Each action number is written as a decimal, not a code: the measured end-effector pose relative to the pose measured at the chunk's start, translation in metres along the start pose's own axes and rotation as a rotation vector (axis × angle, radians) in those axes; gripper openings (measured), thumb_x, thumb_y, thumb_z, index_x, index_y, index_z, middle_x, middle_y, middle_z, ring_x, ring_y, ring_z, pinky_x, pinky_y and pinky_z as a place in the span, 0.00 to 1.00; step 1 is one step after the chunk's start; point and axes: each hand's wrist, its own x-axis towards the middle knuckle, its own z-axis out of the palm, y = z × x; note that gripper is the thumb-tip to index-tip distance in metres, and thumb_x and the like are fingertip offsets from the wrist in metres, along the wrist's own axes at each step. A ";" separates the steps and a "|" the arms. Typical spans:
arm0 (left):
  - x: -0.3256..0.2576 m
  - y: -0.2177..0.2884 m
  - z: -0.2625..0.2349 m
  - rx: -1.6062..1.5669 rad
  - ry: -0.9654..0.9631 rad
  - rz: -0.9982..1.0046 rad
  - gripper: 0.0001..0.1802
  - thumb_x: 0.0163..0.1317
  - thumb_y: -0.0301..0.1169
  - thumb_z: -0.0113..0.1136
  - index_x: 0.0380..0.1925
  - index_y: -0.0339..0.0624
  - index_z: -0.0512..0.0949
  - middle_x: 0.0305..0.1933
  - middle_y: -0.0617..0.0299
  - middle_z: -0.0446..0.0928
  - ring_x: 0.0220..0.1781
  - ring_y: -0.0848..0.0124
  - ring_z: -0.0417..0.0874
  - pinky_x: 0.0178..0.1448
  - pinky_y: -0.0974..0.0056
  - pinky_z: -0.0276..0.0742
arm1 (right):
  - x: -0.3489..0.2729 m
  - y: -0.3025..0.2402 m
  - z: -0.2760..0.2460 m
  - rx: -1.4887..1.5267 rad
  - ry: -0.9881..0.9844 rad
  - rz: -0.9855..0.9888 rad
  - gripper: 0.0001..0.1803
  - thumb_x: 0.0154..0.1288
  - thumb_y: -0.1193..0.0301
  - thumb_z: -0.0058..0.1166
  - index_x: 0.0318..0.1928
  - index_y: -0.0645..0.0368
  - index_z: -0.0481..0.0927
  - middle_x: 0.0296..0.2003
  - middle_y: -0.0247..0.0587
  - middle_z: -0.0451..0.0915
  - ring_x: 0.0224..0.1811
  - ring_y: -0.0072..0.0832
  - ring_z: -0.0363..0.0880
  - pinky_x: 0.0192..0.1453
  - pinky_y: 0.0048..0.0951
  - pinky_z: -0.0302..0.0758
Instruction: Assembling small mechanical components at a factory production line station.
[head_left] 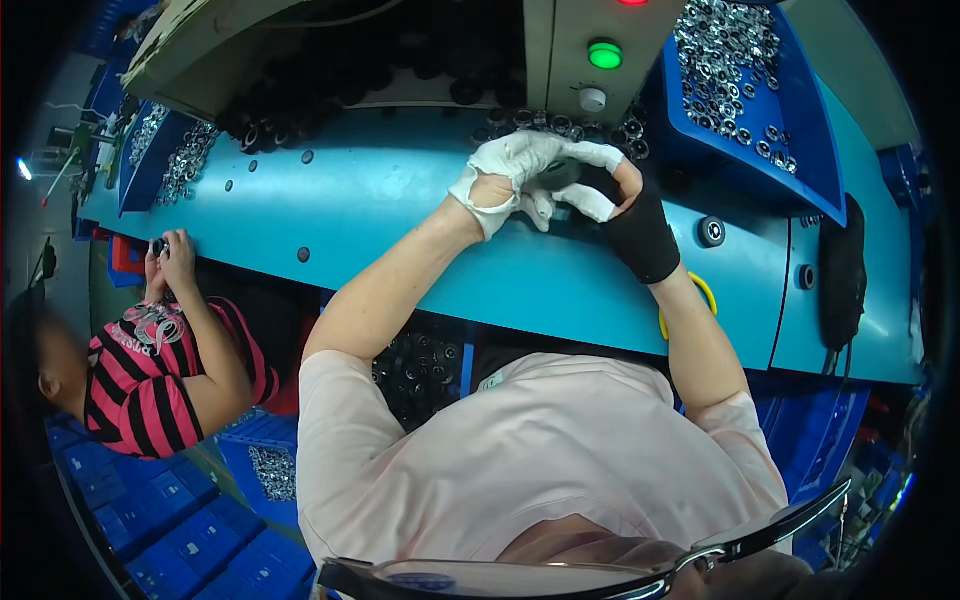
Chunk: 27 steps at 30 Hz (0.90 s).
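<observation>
My left hand (512, 168), in a white glove with an opening that bares skin near the wrist, is over the turquoise table (400, 180). Its fingers curl toward my right hand (632, 215), which wears a black fingerless glove and white coverings on the finger and thumb. That finger and thumb bend toward the left hand, with a dark, blurred spot between the two hands. What they hold there is too hidden to name. Just beyond the hands lie several small round black-and-metal parts (560, 127). One black ring-shaped part with a silver centre (711, 232) sits right of my right hand.
A blue bin (815, 180) of shiny metal rings stands at the back right. Behind my hands rises a machine panel with a lit green button (605, 54). Yellow loops (706, 292) lie by my right forearm, a black pouch (842, 270) farther right. A co-worker (175, 370) sits at left.
</observation>
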 end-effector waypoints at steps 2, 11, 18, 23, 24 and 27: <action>-0.004 0.007 0.003 0.046 -0.034 -0.062 0.24 0.68 0.46 0.52 0.47 0.32 0.75 0.33 0.54 0.79 0.21 0.70 0.80 0.24 0.69 0.80 | 0.000 -0.006 -0.001 -0.070 0.013 0.122 0.14 0.59 0.71 0.63 0.45 0.61 0.80 0.37 0.37 0.81 0.41 0.22 0.78 0.47 0.24 0.74; -0.004 -0.007 0.006 0.133 0.017 0.155 0.20 0.70 0.40 0.50 0.46 0.31 0.74 0.32 0.56 0.78 0.24 0.71 0.81 0.28 0.67 0.82 | -0.002 0.000 -0.007 0.194 0.042 0.388 0.11 0.60 0.68 0.63 0.38 0.61 0.79 0.28 0.33 0.80 0.25 0.16 0.77 0.27 0.20 0.75; -0.005 -0.006 0.005 0.101 0.041 0.118 0.20 0.70 0.40 0.50 0.43 0.30 0.75 0.31 0.54 0.78 0.24 0.70 0.81 0.27 0.66 0.83 | -0.002 0.000 -0.007 0.200 0.023 0.399 0.12 0.60 0.68 0.63 0.39 0.61 0.78 0.28 0.34 0.80 0.26 0.17 0.78 0.27 0.21 0.76; -0.005 0.000 0.010 0.063 0.077 0.068 0.20 0.70 0.41 0.50 0.40 0.30 0.76 0.30 0.53 0.79 0.23 0.69 0.81 0.26 0.65 0.83 | -0.001 -0.002 -0.008 0.209 0.029 0.439 0.12 0.60 0.68 0.62 0.40 0.61 0.79 0.27 0.35 0.80 0.25 0.18 0.78 0.25 0.22 0.76; -0.006 0.002 0.011 0.035 0.086 0.045 0.20 0.70 0.41 0.49 0.40 0.30 0.76 0.29 0.53 0.79 0.23 0.69 0.81 0.26 0.65 0.83 | 0.000 -0.004 -0.008 0.211 0.027 0.439 0.12 0.60 0.68 0.62 0.40 0.61 0.79 0.27 0.35 0.80 0.25 0.18 0.78 0.25 0.22 0.76; -0.006 0.003 0.011 -0.002 0.085 0.032 0.21 0.69 0.43 0.50 0.39 0.30 0.76 0.29 0.53 0.79 0.23 0.69 0.81 0.25 0.65 0.83 | 0.001 -0.010 -0.008 0.239 0.038 0.518 0.12 0.60 0.68 0.62 0.40 0.62 0.79 0.26 0.36 0.80 0.24 0.19 0.78 0.25 0.22 0.76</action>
